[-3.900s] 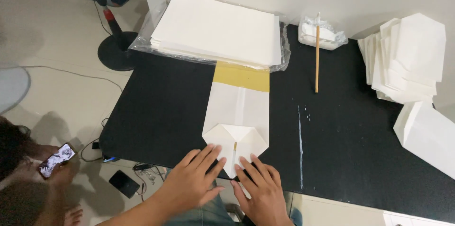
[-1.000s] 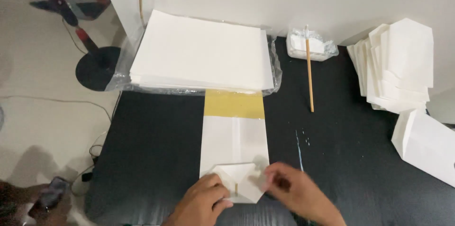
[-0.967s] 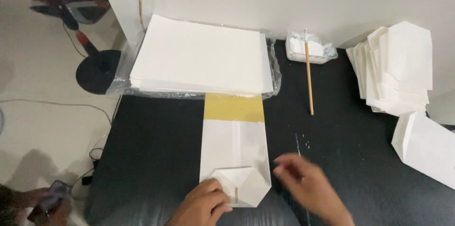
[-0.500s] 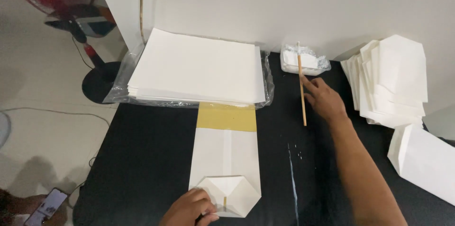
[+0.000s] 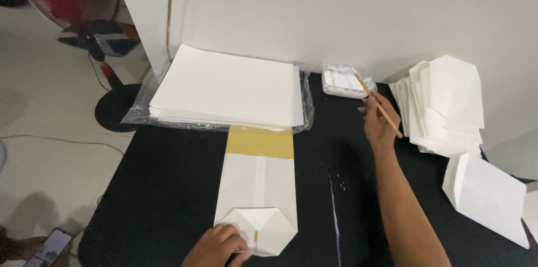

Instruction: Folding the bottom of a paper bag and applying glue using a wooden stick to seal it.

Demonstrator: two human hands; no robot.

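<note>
Right hand [image 5: 378, 124]: fingers closed round thin wooden stick [image 5: 379, 105], tip in glue tray [image 5: 342, 80]; left hand [image 5: 218, 244]: fingers pressed flat on folded paper bag [image 5: 258, 188], mid-tabletop [image 5: 168, 188]; bag likely light, creasable, best pinned at its folds.

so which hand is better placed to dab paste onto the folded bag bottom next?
Probably right: the right hand holds the wooden stick, tip at the paste tray. The left hand presses the paper bag.
</note>
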